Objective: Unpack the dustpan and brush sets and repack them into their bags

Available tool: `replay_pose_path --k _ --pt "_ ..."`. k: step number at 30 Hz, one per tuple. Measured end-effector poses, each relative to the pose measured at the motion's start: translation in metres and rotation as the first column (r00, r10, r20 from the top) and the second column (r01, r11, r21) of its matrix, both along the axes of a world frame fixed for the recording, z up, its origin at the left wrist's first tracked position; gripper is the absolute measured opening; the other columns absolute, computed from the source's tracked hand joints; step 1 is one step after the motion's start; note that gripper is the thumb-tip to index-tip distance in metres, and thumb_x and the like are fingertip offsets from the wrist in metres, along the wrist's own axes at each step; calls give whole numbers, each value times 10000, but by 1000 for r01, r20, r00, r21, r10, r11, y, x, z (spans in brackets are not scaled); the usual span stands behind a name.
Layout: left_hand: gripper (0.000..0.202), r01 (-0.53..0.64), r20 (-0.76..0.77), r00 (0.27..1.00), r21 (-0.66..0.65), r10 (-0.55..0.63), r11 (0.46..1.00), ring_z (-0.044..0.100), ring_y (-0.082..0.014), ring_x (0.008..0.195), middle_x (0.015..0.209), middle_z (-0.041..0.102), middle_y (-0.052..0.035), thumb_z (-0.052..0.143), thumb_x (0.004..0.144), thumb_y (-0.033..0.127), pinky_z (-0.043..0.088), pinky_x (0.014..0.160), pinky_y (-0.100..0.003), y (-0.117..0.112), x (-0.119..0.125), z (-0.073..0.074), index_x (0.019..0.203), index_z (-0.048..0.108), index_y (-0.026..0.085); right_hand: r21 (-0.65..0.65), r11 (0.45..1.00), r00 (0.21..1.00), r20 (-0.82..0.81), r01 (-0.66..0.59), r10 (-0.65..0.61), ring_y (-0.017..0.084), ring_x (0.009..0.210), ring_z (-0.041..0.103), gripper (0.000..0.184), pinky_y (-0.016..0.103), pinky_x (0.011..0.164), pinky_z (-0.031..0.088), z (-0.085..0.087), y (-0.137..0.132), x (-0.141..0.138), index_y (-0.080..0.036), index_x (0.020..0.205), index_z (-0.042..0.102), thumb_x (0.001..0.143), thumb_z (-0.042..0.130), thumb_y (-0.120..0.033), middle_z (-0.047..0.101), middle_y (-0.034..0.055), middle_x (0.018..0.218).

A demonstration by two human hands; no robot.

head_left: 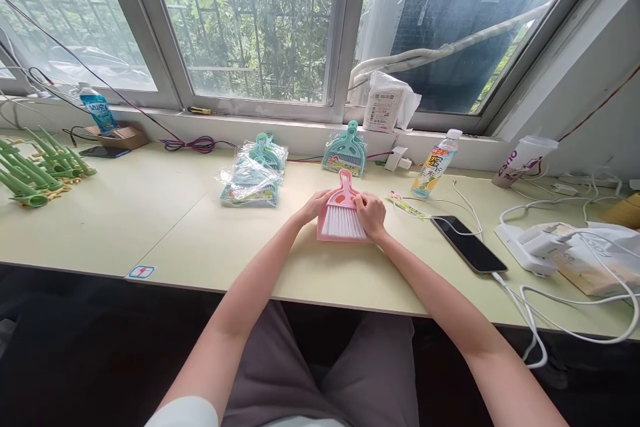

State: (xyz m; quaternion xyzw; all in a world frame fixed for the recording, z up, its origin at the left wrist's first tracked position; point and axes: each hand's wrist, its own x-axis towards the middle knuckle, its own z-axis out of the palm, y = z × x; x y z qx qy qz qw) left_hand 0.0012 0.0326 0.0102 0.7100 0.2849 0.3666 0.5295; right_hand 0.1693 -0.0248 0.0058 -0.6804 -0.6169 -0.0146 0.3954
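A pink hand brush (344, 219) with white bristles lies on a pink dustpan (327, 237), handles pointing toward the window. My left hand (315, 205) grips the set at its left edge, its fingertips partly hidden. On the right side, my right hand (371, 215) is closed on the brush and dustpan, thumb near the brush head. Behind them a teal brush-and-dustpan set (345, 150) in clear wrap leans at the sill. To the left is a stack of wrapped teal sets (253, 180).
A charging phone (469, 243), a label card (406, 205) and a drink bottle (436, 165) are on the right, with white cables, a power strip (525, 250) and a cup (523, 161). Green plastic parts (37, 170) and a blue-labelled bottle (99, 110) stand left.
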Motion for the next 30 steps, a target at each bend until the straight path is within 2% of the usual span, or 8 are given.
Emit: replay_pose_path --k 3,5,11,16,18,24,27,30 --pt "424 -176 -33 983 135 182 975 603 -224 1009 1116 678 -83 377 924 384 434 901 -323 -6 7 0 1144 645 140 53 998 984 178 -18 8 186 860 555 357 262 660 318 3 -3 -4 -190 777 635 936 340 -312 663 73 909" --pt "434 -248 -47 963 238 266 939 600 -218 1033 1154 667 -71 334 941 367 422 931 -320 -11 11 3 1193 625 167 85 996 980 196 8 -25 187 847 557 365 264 648 308 6 -4 -7 -186 818 635 948 315 -305 668 79 914" --pt "415 -123 -99 983 284 157 951 591 -210 1089 1216 648 -61 349 929 300 432 940 -294 -13 9 9 1234 595 163 107 992 994 79 74 -82 169 640 506 401 274 582 259 11 -5 -1 -193 638 578 925 333 -329 632 51 691" --pt "360 -127 -154 970 346 190 929 643 -219 970 1111 694 -62 402 909 289 466 860 -298 -9 8 10 1179 621 195 120 985 992 9 126 -128 165 600 499 403 278 585 274 11 -5 -2 -192 581 577 893 359 -321 625 48 635" --pt "329 -173 -237 930 389 280 905 658 -240 891 1021 711 -77 441 899 303 469 815 -313 -13 8 13 1155 628 215 107 983 989 8 147 -149 168 591 505 406 282 586 281 13 -5 -4 -193 575 584 891 362 -319 624 50 621" --pt "360 -293 -456 675 555 579 778 659 -277 828 842 681 -144 368 933 244 443 774 -343 -33 10 30 1252 525 188 -14 999 999 2 46 -46 198 721 603 278 268 595 314 33 -4 -11 -224 752 647 846 496 -437 697 50 780" --pt "364 -286 -460 642 599 613 748 660 -263 825 815 669 -140 327 944 207 438 780 -332 -39 12 33 1269 487 180 -65 998 999 -51 -9 5 199 784 626 235 261 601 344 43 -2 -18 -232 833 628 791 570 -456 709 45 874" --pt "387 -255 -475 636 614 608 747 663 -261 837 817 667 -140 309 943 181 437 793 -335 -37 13 32 1296 467 183 -98 995 998 -55 -27 21 188 736 613 160 266 599 353 50 1 -26 -225 743 595 752 590 -385 696 29 805"
